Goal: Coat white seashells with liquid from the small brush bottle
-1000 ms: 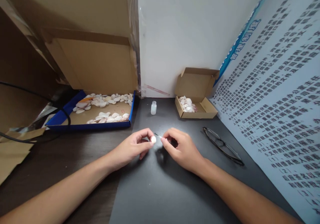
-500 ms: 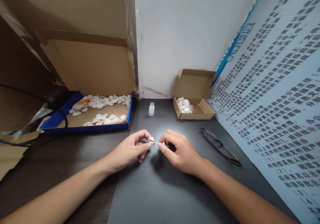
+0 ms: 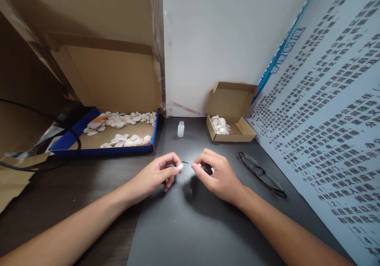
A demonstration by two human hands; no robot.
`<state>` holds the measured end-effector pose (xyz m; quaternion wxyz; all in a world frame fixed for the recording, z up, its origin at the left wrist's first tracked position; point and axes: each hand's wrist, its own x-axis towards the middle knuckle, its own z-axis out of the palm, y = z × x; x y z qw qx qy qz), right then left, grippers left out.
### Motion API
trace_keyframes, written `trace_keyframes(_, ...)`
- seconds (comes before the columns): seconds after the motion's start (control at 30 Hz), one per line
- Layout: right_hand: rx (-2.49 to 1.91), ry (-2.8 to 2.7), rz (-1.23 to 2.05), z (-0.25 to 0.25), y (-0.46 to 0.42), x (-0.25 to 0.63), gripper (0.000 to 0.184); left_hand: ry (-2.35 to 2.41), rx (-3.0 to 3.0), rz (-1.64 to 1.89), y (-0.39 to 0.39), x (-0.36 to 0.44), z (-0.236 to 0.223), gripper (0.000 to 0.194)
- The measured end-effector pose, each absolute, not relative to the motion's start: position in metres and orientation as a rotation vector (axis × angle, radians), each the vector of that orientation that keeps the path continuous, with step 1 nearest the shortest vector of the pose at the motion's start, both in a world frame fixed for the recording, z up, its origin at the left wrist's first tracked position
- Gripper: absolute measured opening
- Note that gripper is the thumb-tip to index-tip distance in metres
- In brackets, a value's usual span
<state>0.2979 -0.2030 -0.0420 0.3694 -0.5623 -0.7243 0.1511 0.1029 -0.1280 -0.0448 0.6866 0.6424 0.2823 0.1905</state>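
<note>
Pinched between the thumb and fingers of my left hand [image 3: 164, 173] is a small white seashell [image 3: 180, 166]. My right hand [image 3: 215, 175] is closed around a black-capped applicator brush; its rounded black cap [image 3: 208, 170] shows inside the curled fingers. A thin dark tip [image 3: 185, 162], apparently the brush end, lies in the gap between the hands, just right of the shell and apart from it. Beyond the hands, a small uncapped bottle [image 3: 181, 130] with whitish contents stands upright on the dark mat [image 3: 166, 226].
At left, a blue-edged cardboard box [image 3: 103, 152] holds many shells, its lid raised. A smaller open carton [image 3: 234, 138] at back right holds a pile of shells [image 3: 220, 125]. Black-framed glasses [image 3: 263, 175] lie right of my right hand. A black cable [image 3: 77, 141] hangs at left.
My right hand has moved slightly right, away from the shell, and the brush tip has come off it. The left hand still holds the shell, now turned with its white face showing more.
</note>
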Motion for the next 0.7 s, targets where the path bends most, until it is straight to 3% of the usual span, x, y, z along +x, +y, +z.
trace_keyframes(0.7, -1.372, -1.917, 0.393, -0.0402, -0.2051, 0.2959, 0.012, 0.655, 1.522, 0.424, -0.1303, 0.1038, -0.0416, 0.021)
